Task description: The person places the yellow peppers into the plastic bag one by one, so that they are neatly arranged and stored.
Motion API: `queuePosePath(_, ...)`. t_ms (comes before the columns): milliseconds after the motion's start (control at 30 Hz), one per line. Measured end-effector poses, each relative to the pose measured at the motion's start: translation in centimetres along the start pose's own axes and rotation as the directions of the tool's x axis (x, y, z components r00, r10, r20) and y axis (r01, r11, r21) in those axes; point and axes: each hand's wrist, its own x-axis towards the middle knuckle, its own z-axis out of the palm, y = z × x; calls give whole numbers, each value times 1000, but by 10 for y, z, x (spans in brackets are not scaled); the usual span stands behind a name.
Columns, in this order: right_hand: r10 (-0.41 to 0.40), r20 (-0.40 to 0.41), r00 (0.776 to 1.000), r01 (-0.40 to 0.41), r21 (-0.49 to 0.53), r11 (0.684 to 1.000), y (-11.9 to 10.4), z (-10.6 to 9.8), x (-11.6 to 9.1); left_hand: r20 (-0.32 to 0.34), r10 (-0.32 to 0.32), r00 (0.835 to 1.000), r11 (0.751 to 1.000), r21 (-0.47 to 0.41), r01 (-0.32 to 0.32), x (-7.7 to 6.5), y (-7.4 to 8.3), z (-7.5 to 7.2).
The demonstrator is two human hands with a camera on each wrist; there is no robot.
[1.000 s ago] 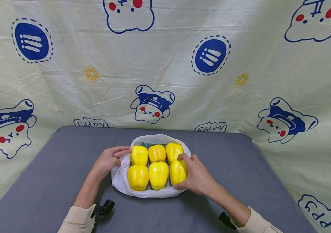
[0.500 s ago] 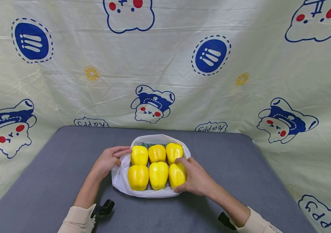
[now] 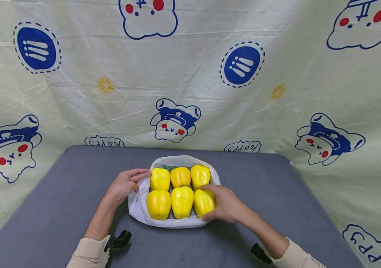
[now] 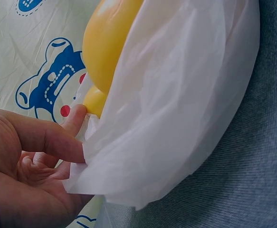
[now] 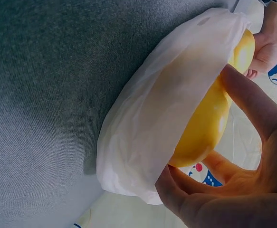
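Several yellow bell peppers stand in two rows of three inside a white plastic bag [image 3: 135,204], whose mouth faces up. At the near right corner, my right hand [image 3: 227,204] holds a bell pepper [image 3: 205,204], thumb on its near side and fingers on its far side. The right wrist view shows these fingers spread around the pepper [image 5: 202,128] at the bag's rim. On the left, my left hand [image 3: 123,186] pinches the bag's edge. One of its fingertips touches a pepper [image 4: 95,100] in the left wrist view.
The bag stands on a grey cloth-covered table [image 3: 163,245]. Behind rises a pale curtain [image 3: 190,74] with blue cartoon prints. A black strap mount [image 3: 120,239] sits at the left wrist, another mount [image 3: 260,254] at the right.
The near right pepper has shifted slightly toward the near side and left with my right hand, settling lower in its row. My left hand has stayed in place.
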Motion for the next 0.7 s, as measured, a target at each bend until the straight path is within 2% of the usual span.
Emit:
queuePosePath(233, -3, 35, 999, 2, 27, 1000, 5, -2, 0, 1, -6, 1000, 1000, 11, 6, 0, -1, 1)
queuePosePath(700, 72, -46, 996, -71, 15, 997, 1, 12, 5, -5, -1, 1000, 1000, 14, 1, -1, 0, 0)
